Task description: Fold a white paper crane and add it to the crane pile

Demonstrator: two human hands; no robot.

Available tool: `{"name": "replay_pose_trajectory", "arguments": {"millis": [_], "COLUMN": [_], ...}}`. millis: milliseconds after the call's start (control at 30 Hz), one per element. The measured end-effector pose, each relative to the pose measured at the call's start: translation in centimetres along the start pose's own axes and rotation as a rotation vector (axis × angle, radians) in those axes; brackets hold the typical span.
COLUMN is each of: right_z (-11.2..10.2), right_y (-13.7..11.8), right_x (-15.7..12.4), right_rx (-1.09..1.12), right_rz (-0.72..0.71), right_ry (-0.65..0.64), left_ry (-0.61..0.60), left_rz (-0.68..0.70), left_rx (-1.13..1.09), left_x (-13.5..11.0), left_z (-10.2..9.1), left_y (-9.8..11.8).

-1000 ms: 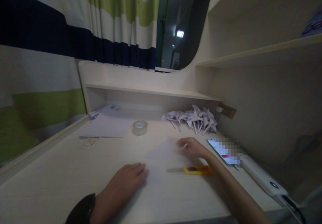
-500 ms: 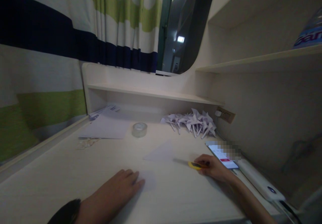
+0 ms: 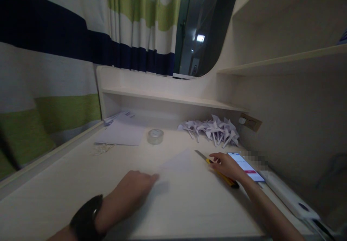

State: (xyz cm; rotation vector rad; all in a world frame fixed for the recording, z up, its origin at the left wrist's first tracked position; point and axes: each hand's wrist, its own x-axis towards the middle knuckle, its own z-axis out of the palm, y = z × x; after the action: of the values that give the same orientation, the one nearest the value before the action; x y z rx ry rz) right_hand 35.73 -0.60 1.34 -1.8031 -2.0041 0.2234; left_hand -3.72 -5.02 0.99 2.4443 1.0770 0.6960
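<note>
My left hand [image 3: 132,188], with a dark band [image 3: 88,217] on its wrist, is closed at the left of the desk's middle. A small greyish piece of paper [image 3: 163,187] shows faintly at its fingertips, partly blurred. My right hand [image 3: 223,164] is over a yellow and black utility knife [image 3: 226,179], fingers apart and loosely bent. The knife lies slanted on the desk, its blade [image 3: 201,156] extended towards the far left. Between my hands and farther back lies a pale triangular sheet of paper [image 3: 179,161].
Folded paper pinwheels [image 3: 214,129] are heaped at the back right. A tape roll [image 3: 155,136] stands near white paper sheets [image 3: 121,130], with small pale scraps [image 3: 102,149] before them. On the right lie a lit phone [image 3: 245,167] and a white power strip [image 3: 287,196].
The knife has turned from pointing left to lying slanted, and my right fingers have loosened from it. My left hand has risen and closed, no longer flat on the paper. The view has shifted slightly left.
</note>
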Motion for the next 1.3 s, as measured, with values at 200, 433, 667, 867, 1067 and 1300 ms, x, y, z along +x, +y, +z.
{"name": "replay_pose_trajectory", "arguments": {"millis": [200,433,667,867,1067,1300], "right_z": [1.9,9.0,9.9,8.3,8.7,8.0], "right_y": [-8.0,-13.2,-10.6,-9.0,-8.9,-10.3], "right_x": [2.2,4.1,3.7,4.0,4.3,3.8], "right_rx": [0.706,1.154,0.782,0.622,0.649,1.226], "right_rz": [-0.035,0.153,-0.082,-0.226,-0.088,0.130], "right_ry": [-0.064,-0.084,0.016,-0.100,0.070,0.039], "left_ry": [0.213,0.256,0.241,0.135,0.097,0.326], "left_rz": [-0.218,-0.316,-0.345,-0.341,-0.373,-0.387], "left_rx": [-0.489,-1.295,-1.162,-0.735,-0.837,-1.187], "left_x": [7.0,10.9,10.1,9.5,9.4,9.5], "left_z": [-0.7,3.9,3.6,1.2,2.1,3.5], "left_y": [0.6,-1.1,-2.4,-3.4,-3.7,-4.7]}}
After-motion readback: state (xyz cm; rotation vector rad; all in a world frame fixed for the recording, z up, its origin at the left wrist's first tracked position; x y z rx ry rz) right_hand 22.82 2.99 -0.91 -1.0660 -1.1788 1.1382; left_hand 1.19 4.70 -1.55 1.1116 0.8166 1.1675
